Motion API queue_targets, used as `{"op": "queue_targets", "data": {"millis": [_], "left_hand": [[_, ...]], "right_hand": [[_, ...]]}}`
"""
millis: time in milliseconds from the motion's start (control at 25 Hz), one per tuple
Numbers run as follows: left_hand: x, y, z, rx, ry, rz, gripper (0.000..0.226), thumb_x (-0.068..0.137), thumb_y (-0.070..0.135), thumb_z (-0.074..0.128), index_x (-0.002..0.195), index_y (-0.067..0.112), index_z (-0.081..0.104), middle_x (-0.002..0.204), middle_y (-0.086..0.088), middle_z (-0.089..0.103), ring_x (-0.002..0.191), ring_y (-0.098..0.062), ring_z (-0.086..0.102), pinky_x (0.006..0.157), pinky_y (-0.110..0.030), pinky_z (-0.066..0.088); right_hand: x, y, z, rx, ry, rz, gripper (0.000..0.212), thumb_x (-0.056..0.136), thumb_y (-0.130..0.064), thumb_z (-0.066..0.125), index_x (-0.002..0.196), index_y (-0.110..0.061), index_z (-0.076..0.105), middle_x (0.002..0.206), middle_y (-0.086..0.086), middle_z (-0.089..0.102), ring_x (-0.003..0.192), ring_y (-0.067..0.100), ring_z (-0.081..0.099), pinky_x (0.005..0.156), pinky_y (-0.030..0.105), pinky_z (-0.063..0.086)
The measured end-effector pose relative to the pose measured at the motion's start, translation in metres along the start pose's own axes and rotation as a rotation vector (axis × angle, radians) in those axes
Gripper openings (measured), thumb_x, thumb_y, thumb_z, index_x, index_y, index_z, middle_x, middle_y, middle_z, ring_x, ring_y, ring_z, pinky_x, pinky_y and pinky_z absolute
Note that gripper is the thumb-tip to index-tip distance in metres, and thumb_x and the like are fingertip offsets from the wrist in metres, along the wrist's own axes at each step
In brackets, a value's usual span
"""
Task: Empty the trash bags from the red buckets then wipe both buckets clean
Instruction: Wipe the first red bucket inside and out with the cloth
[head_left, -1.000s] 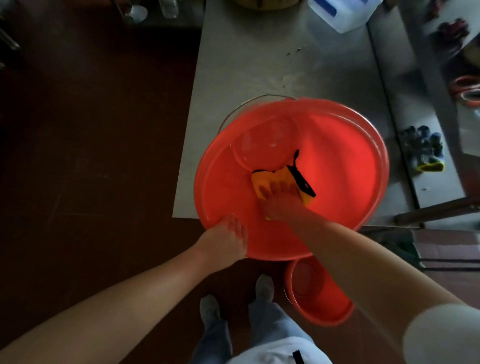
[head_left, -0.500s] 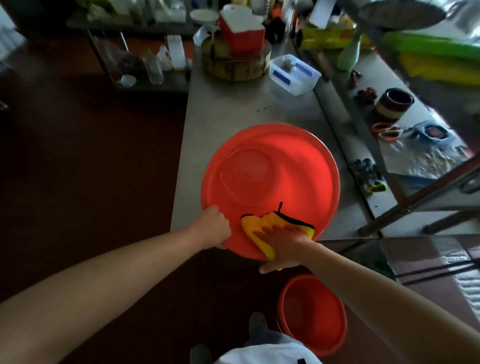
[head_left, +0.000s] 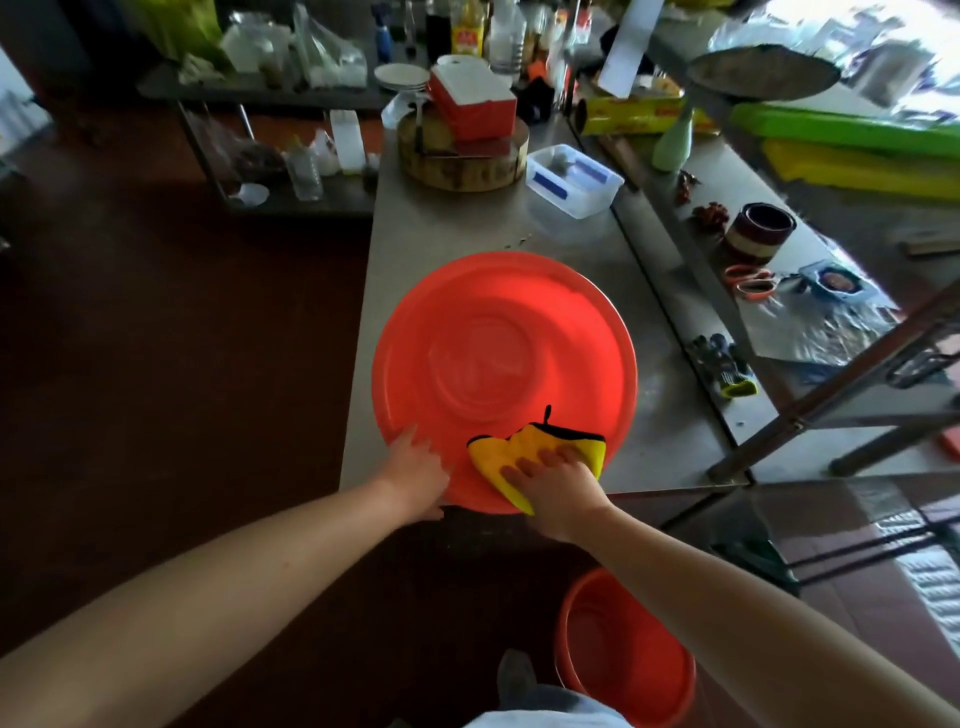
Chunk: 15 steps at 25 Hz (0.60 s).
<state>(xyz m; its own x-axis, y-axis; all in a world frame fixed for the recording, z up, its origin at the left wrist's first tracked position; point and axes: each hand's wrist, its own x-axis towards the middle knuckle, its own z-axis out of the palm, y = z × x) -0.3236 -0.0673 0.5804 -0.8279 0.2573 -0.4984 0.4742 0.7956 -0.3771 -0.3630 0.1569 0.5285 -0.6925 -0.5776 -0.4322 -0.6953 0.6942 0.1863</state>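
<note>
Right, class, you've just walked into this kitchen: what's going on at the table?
A person is wiping a large red bucket that sits on the metal table. The right hand presses a yellow cloth flat against the bucket's near edge. The left hand rests on the rim beside it, apparently to steady it. A second red bucket stands on the floor by the person's feet, untouched. No trash bag is visible.

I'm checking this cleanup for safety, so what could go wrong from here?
1. The red bucket juts past the table's near edge. With the right hand pressing the yellow cloth there and only the left hand steadying the rim, it could slip off.
2. The second bucket stands on the floor by the person's feet, so a step could knock it over.
</note>
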Motion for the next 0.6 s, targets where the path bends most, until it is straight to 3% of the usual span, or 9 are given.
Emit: {"op": "queue_targets", "data": {"millis": [80, 200, 440, 520, 600], "left_hand": [[0.007, 0.023, 0.012, -0.190, 0.134, -0.004, 0.063, 0.095, 0.051, 0.054, 0.147, 0.018, 0.043, 0.146, -0.009, 0.049, 0.135, -0.032, 0.043, 0.116, -0.050, 0.022], [0.013, 0.032, 0.032, -0.247, 0.252, 0.002, 0.053, 0.099, 0.044, 0.047, 0.148, 0.024, 0.041, 0.148, -0.006, 0.048, 0.134, -0.031, 0.045, 0.114, -0.049, 0.022], [0.016, -0.001, 0.030, -0.071, 0.251, 0.004, 0.037, 0.099, 0.027, 0.048, 0.135, 0.023, 0.057, 0.131, -0.005, 0.062, 0.125, -0.031, 0.052, 0.113, -0.049, 0.022], [0.020, 0.004, 0.020, -0.090, 0.212, -0.022, 0.035, 0.096, 0.030, 0.054, 0.129, 0.022, 0.062, 0.128, -0.006, 0.064, 0.123, -0.031, 0.053, 0.110, -0.048, 0.025], [0.026, 0.019, 0.018, -0.169, 0.192, -0.040, 0.048, 0.092, 0.042, 0.058, 0.133, 0.019, 0.058, 0.129, -0.007, 0.062, 0.122, -0.032, 0.052, 0.108, -0.047, 0.029]], "right_hand": [[0.002, -0.001, -0.003, 0.041, 0.007, 0.020, 0.081, 0.082, -0.049, 0.067, 0.151, -0.033, 0.029, 0.146, 0.000, 0.049, 0.130, 0.035, 0.047, 0.110, 0.052, 0.030], [-0.001, 0.001, 0.004, 0.042, -0.001, 0.015, 0.081, 0.085, -0.047, 0.066, 0.154, -0.032, 0.025, 0.150, 0.001, 0.044, 0.134, 0.034, 0.043, 0.113, 0.051, 0.028], [0.000, 0.016, -0.001, -0.054, -0.042, -0.017, 0.084, 0.086, -0.047, 0.065, 0.156, -0.034, 0.020, 0.154, -0.001, 0.041, 0.135, 0.035, 0.042, 0.111, 0.052, 0.029], [0.003, 0.018, -0.005, -0.046, -0.048, -0.032, 0.084, 0.086, -0.048, 0.064, 0.156, -0.035, 0.020, 0.154, -0.002, 0.040, 0.136, 0.034, 0.041, 0.112, 0.053, 0.029], [0.003, 0.020, -0.006, -0.040, -0.059, -0.053, 0.085, 0.085, -0.049, 0.066, 0.156, -0.037, 0.021, 0.155, -0.004, 0.038, 0.138, 0.033, 0.039, 0.113, 0.053, 0.027]]}}
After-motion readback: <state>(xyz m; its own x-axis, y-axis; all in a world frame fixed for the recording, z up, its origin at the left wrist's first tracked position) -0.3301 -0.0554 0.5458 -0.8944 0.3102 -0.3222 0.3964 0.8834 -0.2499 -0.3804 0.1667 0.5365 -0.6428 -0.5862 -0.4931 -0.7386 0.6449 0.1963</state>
